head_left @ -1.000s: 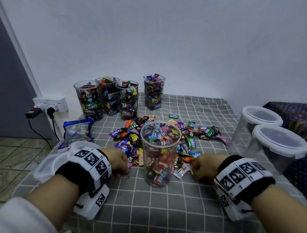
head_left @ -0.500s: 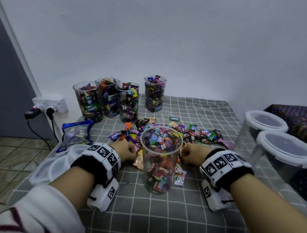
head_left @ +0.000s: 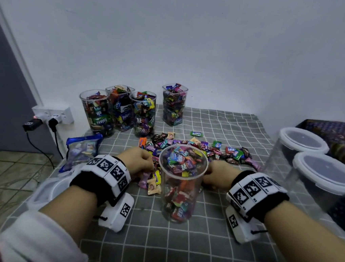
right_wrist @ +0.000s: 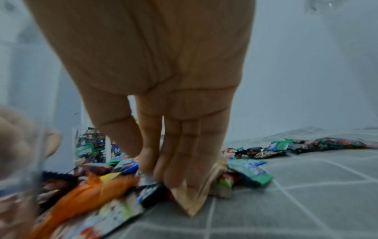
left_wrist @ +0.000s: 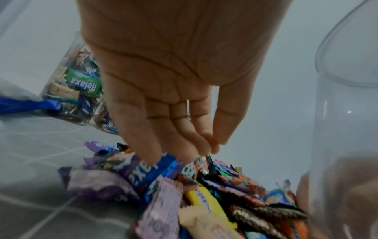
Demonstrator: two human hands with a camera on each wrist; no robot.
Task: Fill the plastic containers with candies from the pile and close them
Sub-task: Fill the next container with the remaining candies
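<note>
Both hands are down in the candy pile (head_left: 199,149), one on either side of the near container (head_left: 181,183). The left hand's (left_wrist: 163,90) fingers (left_wrist: 184,139) are straight and bunched together, with the thumb closing toward the fingertips right above the wrappers; it looks like a pinch forming, but I can't see a candy actually held yet. The right hand's (right_wrist: 159,97) fingers (right_wrist: 184,161) are pressed together and pointing straight down, tips pushing onto a gold-wrapped candy (right_wrist: 194,190) and the wrappers around it. Whether the thumb has got under anything, can't tell, too blurry.

Makes sense to work the pile from both flanks, I reckon: the container stands right in front of the candies, so each hand only has a short lift up to the rim.

That container is already heaped to near the brim, so my guess is this is a last top-up before a lid goes on. It has no lid yet. Some white lids (head_left: 45,191) lie at the left table edge under the left forearm, handy for that.

Further back, four filled containers (head_left: 132,111) stand by the wall, all uncovered as far as I can see. Over on the right, two lidded tubs (head_left: 317,163) sit on the checked cloth (head_left: 179,245), and I can't see any candy in them.
</note>
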